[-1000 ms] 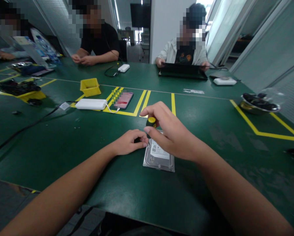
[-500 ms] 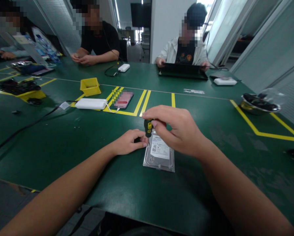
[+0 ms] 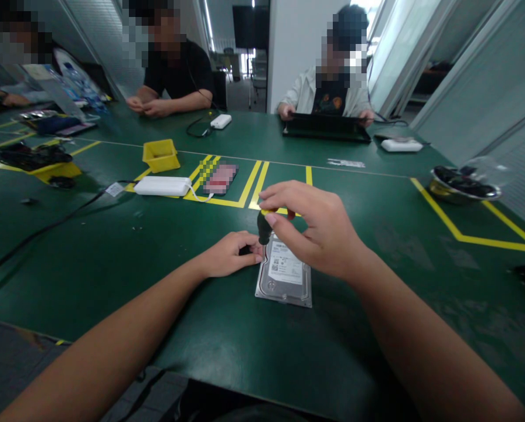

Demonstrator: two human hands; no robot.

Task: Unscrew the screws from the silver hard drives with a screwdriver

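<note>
A silver hard drive (image 3: 284, 278) with a white label lies flat on the green table before me. My right hand (image 3: 313, 225) pinches the top of a short, dark screwdriver (image 3: 263, 228) with a yellow end. It stands almost upright over the drive's left side, its tip too small to make out. My left hand (image 3: 236, 253) rests on the table with thumb and fingers closed at the drive's left edge, close under the screwdriver handle. Part of the drive's far right side is hidden behind my right hand.
Beyond my hands lie a white power bank (image 3: 163, 186), a phone (image 3: 221, 179) and a yellow bin (image 3: 161, 155). A metal bowl (image 3: 464, 187) of dark parts stands at right. Two people sit across the table; one holds a black panel (image 3: 327, 127).
The screwdriver handle has turned, so its yellow side marks no longer show. My right fingers have shifted on its top. My left hand and the hard drive stay put.
</note>
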